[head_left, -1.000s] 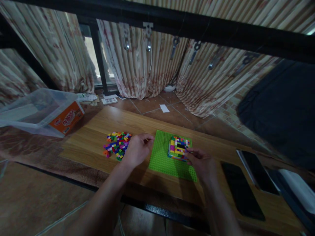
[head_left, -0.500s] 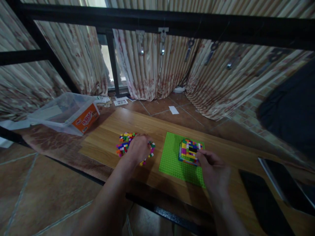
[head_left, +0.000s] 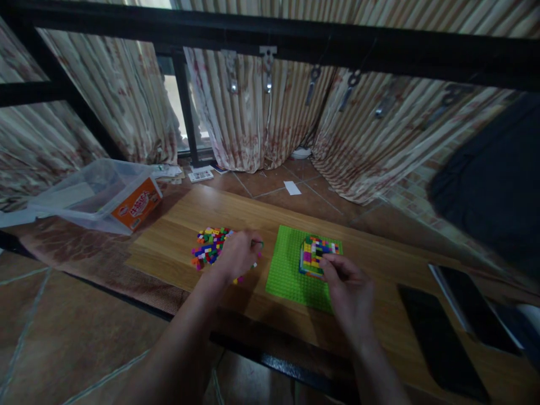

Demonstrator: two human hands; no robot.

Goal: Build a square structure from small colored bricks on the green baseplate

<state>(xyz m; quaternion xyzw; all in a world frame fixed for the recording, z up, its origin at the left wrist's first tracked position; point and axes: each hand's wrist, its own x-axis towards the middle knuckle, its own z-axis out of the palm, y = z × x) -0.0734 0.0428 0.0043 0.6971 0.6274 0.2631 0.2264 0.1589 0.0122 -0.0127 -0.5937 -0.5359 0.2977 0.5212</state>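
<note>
Head view: the right hand (head_left: pixel 352 289) has shifted leftward over the low, multicoloured plastic-brick block (head_left: pixel 310 253); the left hand (head_left: pixel 238 254) has edged rightward over the scattered colourful plastic bricks (head_left: pixel 206 247). The block, roughly squarish, lies at the right hand's fingertips, well apart from the left hand. Both hands' fingers are drawn nearly together; whether either pinches a brick, I cannot tell.

A wooden board (head_left: pixel 166 225) lies on a brown cloth (head_left: pixel 143 282). Along the board, from the person's left to right, lie a heap of multicoloured bricks (head_left: pixel 208 247), a flat green baseplate (head_left: pixel 282 273) set apart from it, a black slab (head_left: pixel 441 340), and a dark, pale-edged item (head_left: pixel 475 308) of unclear kind. On the cloth, beyond the board's left end, stands a clear bin (head_left: pixel 95 220).
</note>
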